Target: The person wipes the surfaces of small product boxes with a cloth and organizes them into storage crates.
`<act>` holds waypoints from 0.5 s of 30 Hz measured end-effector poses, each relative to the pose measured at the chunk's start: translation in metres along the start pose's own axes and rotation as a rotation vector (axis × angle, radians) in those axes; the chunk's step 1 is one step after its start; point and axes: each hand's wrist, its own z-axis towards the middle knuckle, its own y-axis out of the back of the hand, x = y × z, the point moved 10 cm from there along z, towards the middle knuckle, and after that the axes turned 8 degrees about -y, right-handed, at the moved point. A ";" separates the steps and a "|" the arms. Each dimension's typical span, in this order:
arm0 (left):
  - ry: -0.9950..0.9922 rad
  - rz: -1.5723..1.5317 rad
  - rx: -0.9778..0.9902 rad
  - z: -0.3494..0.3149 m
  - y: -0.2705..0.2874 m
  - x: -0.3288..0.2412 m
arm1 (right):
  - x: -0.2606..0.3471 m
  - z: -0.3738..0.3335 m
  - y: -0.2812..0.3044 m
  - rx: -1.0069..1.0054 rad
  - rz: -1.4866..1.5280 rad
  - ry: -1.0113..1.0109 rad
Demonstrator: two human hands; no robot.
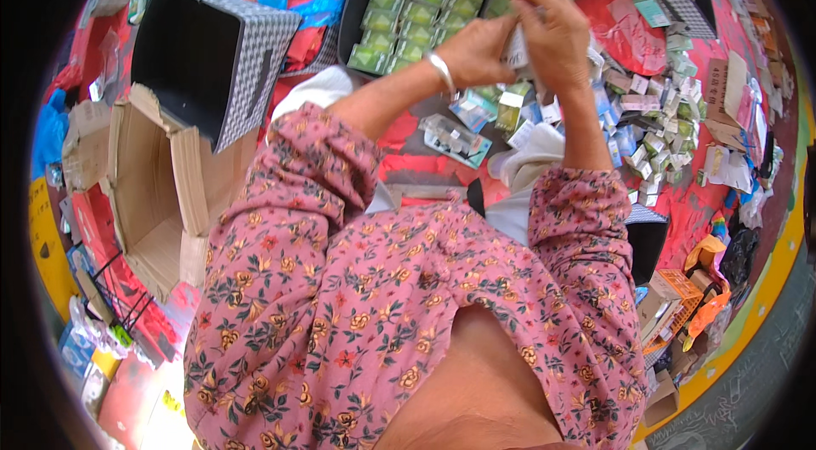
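Observation:
My left hand, with a light bracelet at the wrist, and my right hand are raised close together. Both are closed around a small pale box, mostly hidden by the fingers. Just left of them, a black bin holds rows of small green boxes. Below my hands lie a clear-windowed pack, a yellow-green box and pale blue packets.
A heap of small boxes spreads to the right on red plastic sheeting. At left, a checked black-lined bin lies tipped beside an open cardboard box. An orange basket stands at lower right, near a yellow edge.

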 end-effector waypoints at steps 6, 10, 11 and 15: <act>0.165 -0.634 -0.058 0.006 0.036 0.033 | -0.057 0.012 0.041 0.034 -0.170 -0.264; 0.546 -0.725 -0.090 -0.010 0.030 0.078 | 0.052 -0.001 0.009 -0.104 -0.276 -0.075; 0.547 -0.767 -0.056 -0.012 0.021 0.082 | 0.039 -0.010 -0.014 0.080 -0.365 -0.017; 0.604 -0.793 -0.036 -0.024 0.011 0.091 | 0.019 -0.024 -0.053 0.314 -0.455 0.021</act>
